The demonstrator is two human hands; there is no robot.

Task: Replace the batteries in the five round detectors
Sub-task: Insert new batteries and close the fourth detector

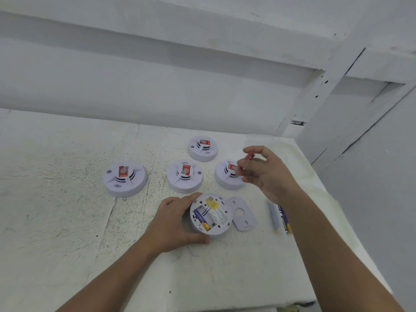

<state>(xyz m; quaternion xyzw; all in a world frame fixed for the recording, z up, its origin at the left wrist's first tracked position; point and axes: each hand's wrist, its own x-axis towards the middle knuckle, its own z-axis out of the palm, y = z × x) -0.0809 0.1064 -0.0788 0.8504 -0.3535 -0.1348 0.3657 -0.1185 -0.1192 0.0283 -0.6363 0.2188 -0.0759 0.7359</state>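
An open round detector (219, 218) lies face down near the table's middle, its battery bay showing one purple-and-gold battery (201, 219) beside an empty slot. My left hand (174, 224) grips its left rim. Raised over the right-hand detector (227, 175), my right hand (267, 174) pinches a red battery (246, 159) between its fingertips. Three more closed white detectors stand face up: one at the left (125, 177), one in the middle (184, 176), one at the back (202, 147). The removed back cover (243, 213) lies just right of the open detector.
A grey marker-like stick (274, 217) and a pack of purple batteries (284, 219) lie on the table by my right forearm. The white table (67, 210) ends at a right edge near the wall and a front edge below.
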